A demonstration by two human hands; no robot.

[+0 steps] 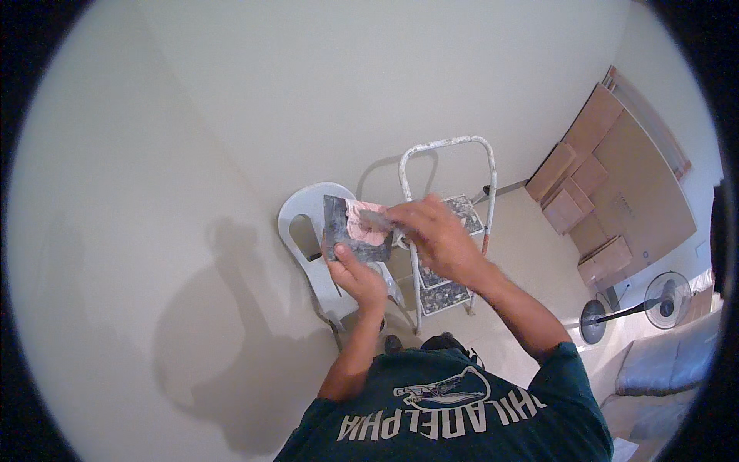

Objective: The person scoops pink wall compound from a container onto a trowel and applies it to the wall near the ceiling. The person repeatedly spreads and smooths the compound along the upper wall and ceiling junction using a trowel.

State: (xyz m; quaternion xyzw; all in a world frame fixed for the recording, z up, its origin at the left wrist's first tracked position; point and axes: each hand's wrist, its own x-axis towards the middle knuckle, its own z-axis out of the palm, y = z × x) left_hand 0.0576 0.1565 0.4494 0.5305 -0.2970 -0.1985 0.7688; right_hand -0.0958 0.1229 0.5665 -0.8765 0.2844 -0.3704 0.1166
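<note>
My left hand [359, 280] is closed on the edge of a flat dark grey plate [335, 218], thumb on top. A patch of pink paste [356, 231], like wall filler, is spread on the plate's upper face. In my right hand [440, 237] is a putty knife [376, 219], its grey blade lying against the paste. My fingers cover most of the knife's handle. Both hands are raised in front of my chest, above a chair and a step stool.
Below my left hand stands a white plastic chair [322, 194]. Right of it is a paint-spotted step stool [491, 173]. Pale walls [308, 85] rise ahead and left. Cardboard [643, 173] leans at the right, near a standing fan [668, 300] and a plastic-wrapped bulky item [662, 362].
</note>
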